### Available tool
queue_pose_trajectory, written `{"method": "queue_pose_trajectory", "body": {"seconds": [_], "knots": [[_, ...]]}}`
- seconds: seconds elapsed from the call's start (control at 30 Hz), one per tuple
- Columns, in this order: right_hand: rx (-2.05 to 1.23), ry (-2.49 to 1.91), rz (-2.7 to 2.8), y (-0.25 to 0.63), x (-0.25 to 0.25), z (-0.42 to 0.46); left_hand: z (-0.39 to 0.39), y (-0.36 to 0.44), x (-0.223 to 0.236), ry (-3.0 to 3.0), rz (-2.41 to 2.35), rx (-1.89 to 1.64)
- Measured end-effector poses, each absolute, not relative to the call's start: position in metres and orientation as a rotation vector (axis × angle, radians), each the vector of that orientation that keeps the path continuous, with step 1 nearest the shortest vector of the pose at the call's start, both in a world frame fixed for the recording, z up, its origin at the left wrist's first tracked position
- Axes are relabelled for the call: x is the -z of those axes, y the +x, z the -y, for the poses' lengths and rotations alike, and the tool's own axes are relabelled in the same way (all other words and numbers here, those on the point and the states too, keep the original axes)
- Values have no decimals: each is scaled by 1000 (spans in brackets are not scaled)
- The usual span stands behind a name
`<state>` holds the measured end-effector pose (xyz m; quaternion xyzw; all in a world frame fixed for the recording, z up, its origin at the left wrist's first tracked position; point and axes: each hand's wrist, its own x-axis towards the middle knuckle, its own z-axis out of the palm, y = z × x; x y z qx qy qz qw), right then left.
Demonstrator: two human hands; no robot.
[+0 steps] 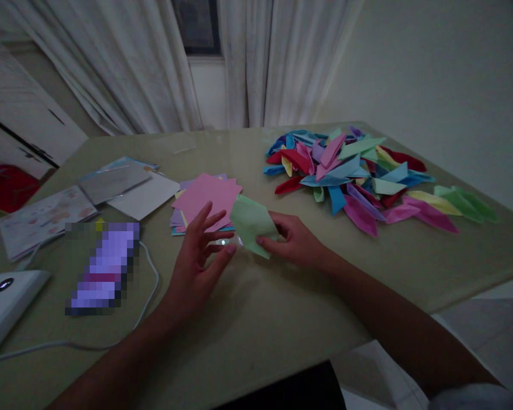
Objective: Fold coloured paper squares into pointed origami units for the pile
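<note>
A pale green sheet of paper, with some of its edges folded in, is pinched between the thumb and fingers of my right hand. My left hand is open just left of it, fingers spread and apart from the paper. Behind my left hand lies a stack of coloured paper sheets, a pink one on top. To the right, a large heap of folded paper pieces in red, blue, pink, green, purple and yellow spreads over the table.
On the left are a blurred-out phone, a white power bank and a white cable. Flat packets and a patterned card lie behind them. The table ends near my body; curtains hang beyond its far edge.
</note>
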<state>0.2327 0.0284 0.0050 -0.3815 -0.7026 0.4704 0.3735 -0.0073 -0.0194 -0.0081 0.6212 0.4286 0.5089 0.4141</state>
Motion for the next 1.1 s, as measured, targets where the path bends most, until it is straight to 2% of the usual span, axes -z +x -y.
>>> {"method": "queue_pose_trajectory", "body": {"seconds": [0.13, 0.4, 1.1], "knots": [[-961, -1005, 2037, 237, -13, -28, 14, -14, 8, 1728, -1125, -1283], [-778, -1012, 2196, 241, -14, -33, 11, -16, 10, 1949, -1121, -1307], [-710, -920, 2257, 238, -11, -31, 9, -18, 5, 2058, -1237, -1269]]}}
